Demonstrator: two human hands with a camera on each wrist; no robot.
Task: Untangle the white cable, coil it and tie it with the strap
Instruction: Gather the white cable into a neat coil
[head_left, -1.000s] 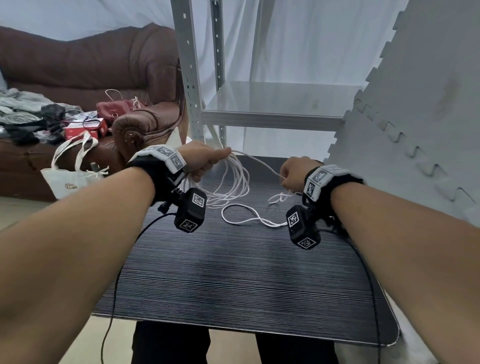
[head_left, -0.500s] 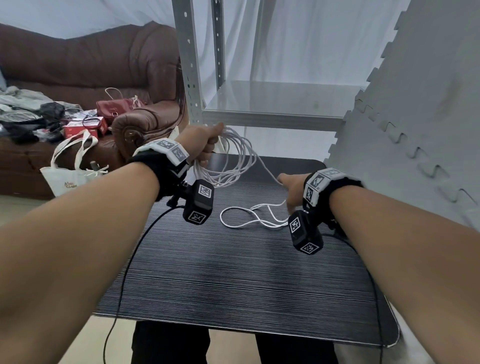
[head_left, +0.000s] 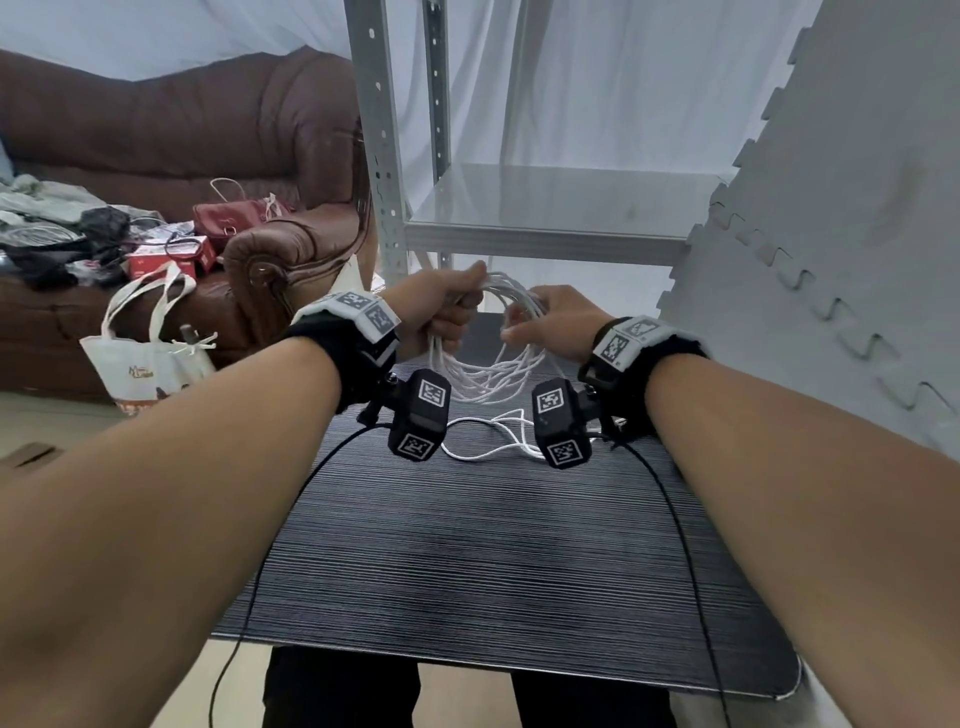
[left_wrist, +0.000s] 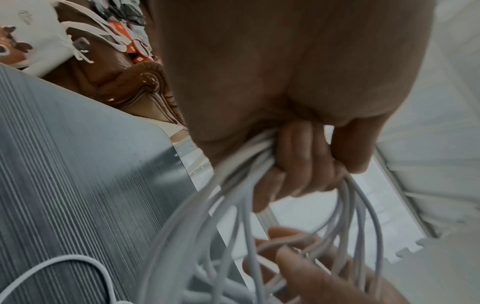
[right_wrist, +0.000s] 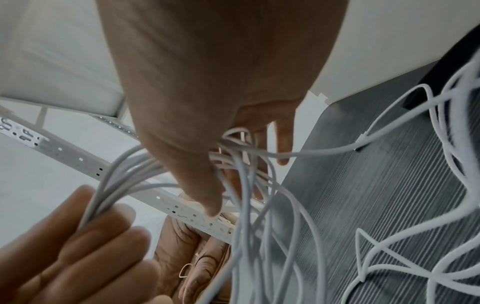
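Since a moment ago my right hand (head_left: 558, 322) has risen, fingers spread through the white cable (head_left: 488, 374) coil at frame centre; my left hand (head_left: 441, 312) grips its top.

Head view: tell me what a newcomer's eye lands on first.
The bundle of white cable loops, held up between both hands above the far end of the black ribbed table. The left hand grips the loops in a fist, while the right hand reaches its fingers in among them. A loose tail of cable lies on the table below.
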